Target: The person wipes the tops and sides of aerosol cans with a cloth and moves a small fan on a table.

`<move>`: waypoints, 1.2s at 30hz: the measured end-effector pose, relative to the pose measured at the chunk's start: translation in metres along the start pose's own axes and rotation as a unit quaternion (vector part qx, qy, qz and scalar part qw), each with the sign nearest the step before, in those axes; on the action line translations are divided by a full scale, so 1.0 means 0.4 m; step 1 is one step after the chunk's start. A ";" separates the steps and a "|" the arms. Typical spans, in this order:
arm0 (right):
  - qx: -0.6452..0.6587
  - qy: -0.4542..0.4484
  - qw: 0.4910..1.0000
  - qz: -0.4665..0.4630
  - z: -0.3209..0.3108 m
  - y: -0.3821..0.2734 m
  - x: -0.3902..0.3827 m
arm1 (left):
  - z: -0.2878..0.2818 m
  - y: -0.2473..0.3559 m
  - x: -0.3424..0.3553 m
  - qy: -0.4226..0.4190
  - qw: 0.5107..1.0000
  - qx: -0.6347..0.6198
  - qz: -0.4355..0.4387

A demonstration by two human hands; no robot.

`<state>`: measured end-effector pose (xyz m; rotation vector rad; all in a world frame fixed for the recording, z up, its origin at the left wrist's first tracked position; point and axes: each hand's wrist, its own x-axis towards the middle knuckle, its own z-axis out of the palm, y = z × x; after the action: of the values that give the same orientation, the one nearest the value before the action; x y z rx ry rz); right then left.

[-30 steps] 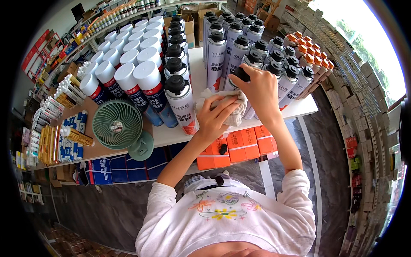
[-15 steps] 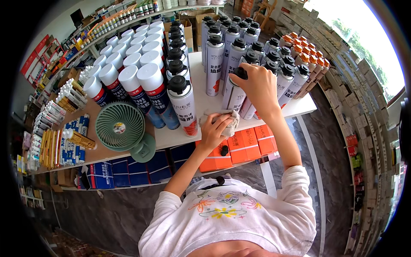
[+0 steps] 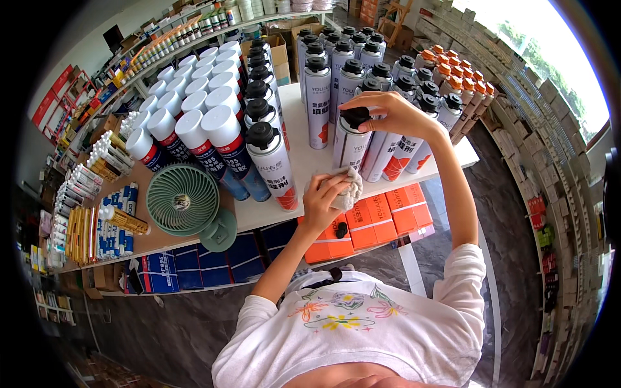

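My right hand [image 3: 400,114] grips the black top of a white spray can [image 3: 347,146] at the table's front edge, with thumb and fingers around it. The can stands upright. Just below it, my left hand [image 3: 321,202] is closed on a beige cleaning cloth [image 3: 352,190], which is bunched beside the can's lower part. More white cans with black tops [image 3: 388,155] stand close together to the right and behind. Left of my hands, another such can [image 3: 270,169] heads a row running back.
White-capped cans [image 3: 223,123] fill the table's left side, behind a green fan [image 3: 184,199]. Orange boxes [image 3: 371,221] and blue boxes [image 3: 220,258] lie below the white tabletop [image 3: 299,123]. Orange-topped cans [image 3: 454,84] stand at far right; loaded shelves line the right wall.
My right hand has turned on the can's top, its elbow swinging outward to the right. My left hand with the cloth stays near the can. The view has shifted slightly.
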<state>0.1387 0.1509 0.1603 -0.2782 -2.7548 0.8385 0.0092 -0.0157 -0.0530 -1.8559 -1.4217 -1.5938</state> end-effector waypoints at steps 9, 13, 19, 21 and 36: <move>-0.048 0.056 0.997 -0.012 0.020 -0.001 0.016 | -0.049 0.014 0.210 0.074 0.992 0.047 0.087; -0.058 0.072 0.996 0.006 0.028 -0.021 0.024 | -0.040 -0.012 0.132 0.026 0.996 0.076 0.048; -0.124 0.210 0.969 0.045 0.077 -0.022 0.023 | -0.016 -0.050 0.081 0.013 0.999 0.041 0.032; -0.147 0.221 0.963 0.055 0.098 -0.040 0.033 | -0.049 -0.011 0.160 0.038 0.997 0.041 0.060; -0.251 0.343 0.902 0.082 0.179 -0.076 0.047 | 0.009 -0.065 -0.021 -0.056 0.991 0.107 0.061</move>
<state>0.0967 0.0936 0.1235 -0.7458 -2.2231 -0.0018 -0.0092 -0.0050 -0.0705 -1.8904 -1.4324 -1.2450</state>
